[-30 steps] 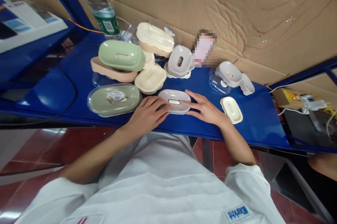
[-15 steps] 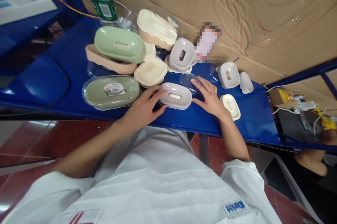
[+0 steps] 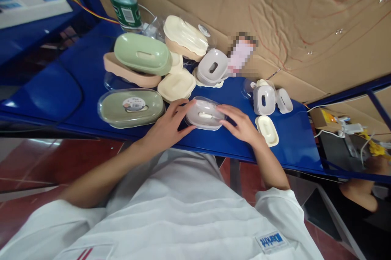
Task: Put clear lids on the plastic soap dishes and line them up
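A grey oval box [image 3: 205, 120] stands near the front edge of the blue table, with a clear lid [image 3: 204, 104] over it. My left hand [image 3: 169, 127] is at its left end, thumb and fingers apart around the rim. At the right end, my right hand [image 3: 240, 123] has its fingertips on the lid, thumb near the rim. Left of my left hand lies a green box [image 3: 116, 107] under a clear labelled cover. A cream square lid [image 3: 177, 84] is just behind my left hand. To the right of my right hand is a cream tray [image 3: 268, 130].
Behind are a light green box [image 3: 142, 52] on a peach tray [image 3: 131, 74], a cream wavy box [image 3: 185, 36], a grey box [image 3: 212, 65] and a water bottle [image 3: 124, 3]. Grey boxes [image 3: 264, 99] stand at right. A person's arm [image 3: 360, 195] shows at far right.
The clear lid has moved from behind the grey oval box onto its top, with my right hand coming slightly left along with it. At right, the small grey box's cream insert now shows behind it.
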{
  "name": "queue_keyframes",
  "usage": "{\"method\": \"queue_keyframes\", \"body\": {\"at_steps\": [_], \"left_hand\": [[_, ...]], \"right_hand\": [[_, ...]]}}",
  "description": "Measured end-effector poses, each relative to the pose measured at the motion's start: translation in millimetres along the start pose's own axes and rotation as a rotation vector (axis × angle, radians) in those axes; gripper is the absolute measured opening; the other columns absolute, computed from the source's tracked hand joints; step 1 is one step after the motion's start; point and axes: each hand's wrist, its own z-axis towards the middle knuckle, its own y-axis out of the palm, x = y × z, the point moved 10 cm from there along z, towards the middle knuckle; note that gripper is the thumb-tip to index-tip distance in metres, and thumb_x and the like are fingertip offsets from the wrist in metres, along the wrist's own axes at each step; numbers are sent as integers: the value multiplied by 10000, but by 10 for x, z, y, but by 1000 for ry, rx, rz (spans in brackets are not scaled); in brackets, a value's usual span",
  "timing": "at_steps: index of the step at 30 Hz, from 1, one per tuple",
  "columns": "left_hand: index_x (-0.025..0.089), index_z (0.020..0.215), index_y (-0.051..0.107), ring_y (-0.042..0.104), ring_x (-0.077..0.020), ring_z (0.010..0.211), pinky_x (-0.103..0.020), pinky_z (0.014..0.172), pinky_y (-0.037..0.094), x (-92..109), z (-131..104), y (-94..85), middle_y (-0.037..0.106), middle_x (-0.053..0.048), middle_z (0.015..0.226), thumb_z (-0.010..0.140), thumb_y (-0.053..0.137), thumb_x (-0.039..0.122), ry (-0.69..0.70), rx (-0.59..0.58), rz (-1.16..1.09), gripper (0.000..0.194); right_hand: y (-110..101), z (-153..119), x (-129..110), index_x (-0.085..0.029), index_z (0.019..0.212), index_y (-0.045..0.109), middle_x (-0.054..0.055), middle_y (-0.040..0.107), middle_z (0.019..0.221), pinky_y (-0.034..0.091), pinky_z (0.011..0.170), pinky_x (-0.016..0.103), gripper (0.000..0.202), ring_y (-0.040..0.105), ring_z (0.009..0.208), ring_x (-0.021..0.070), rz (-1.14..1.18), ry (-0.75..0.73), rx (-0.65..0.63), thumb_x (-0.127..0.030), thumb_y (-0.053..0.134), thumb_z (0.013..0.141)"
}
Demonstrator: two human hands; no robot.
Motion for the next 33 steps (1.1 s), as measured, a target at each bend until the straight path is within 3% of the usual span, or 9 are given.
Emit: {"method": "queue_keyframes", "body": {"at_steps": [5,11,14,17,20,24,28,33], "left_hand": [[265,1536,608,700,-276,1278,-458,1166,582,-13,-20,29,521,-145,1612,1050,705,334,17,-6,-13,501],[266,1520,618,633,-307,1434,-491,1222,539,-72,-14,67,606,-134,1561,1049,707,369,-15,-27,-17,491],[257,1478,653,656,-304,1409,-480,1199,558,-78,-17,62,649,-131,1508,1034,734,370,3,-15,-2,465],[247,1448,677,684,-303,1372,-462,1169,582,-79,-29,40,673,-133,1479,1020,757,377,11,5,16,454],[238,1445,677,688,-307,1372,-448,1150,595,-75,-42,26,674,-141,1492,1025,752,385,2,14,41,451],[227,1432,666,690,-310,1372,-452,1142,600,-91,-46,47,678,-148,1493,1032,741,387,-21,5,64,437],[203,1385,650,702,-307,1344,-470,1137,602,-109,-24,93,669,-158,1478,1033,724,347,-19,-44,14,388],[214,1555,522,603,-304,1478,-494,1233,527,-69,6,63,562,-168,1606,1076,633,330,-29,-72,-34,505]], "right_hand": [[126,-9,-182,-308,1458,718,88,684,1535,474,1281,574,382,567,1526,305,-144,-118,-14,-419,575,1122],[154,-39,-283,-281,1497,682,100,682,1544,484,1292,560,396,536,1564,299,-115,-279,52,-319,602,1112],[220,-49,-282,-314,1503,674,77,672,1561,387,1344,629,403,522,1575,310,-187,-282,40,-285,603,1107],[288,-30,-198,-336,1524,655,81,537,1690,309,1351,710,438,334,1678,363,-192,-233,21,-369,660,1087],[358,-19,-146,-319,1596,590,106,382,1783,370,1329,686,523,217,1716,373,-148,-230,-6,-393,665,1084],[394,-38,-171,-341,1629,555,93,363,1793,433,1308,654,551,201,1720,372,-211,-255,-15,-310,650,1088],[360,-35,-230,-351,1630,555,93,488,1717,443,1308,644,548,226,1716,352,-199,-304,18,-212,579,1100],[239,39,-47,-338,1633,546,115,518,1692,391,1325,675,555,373,1660,362,-101,-201,103,-415,645,1092]]}}
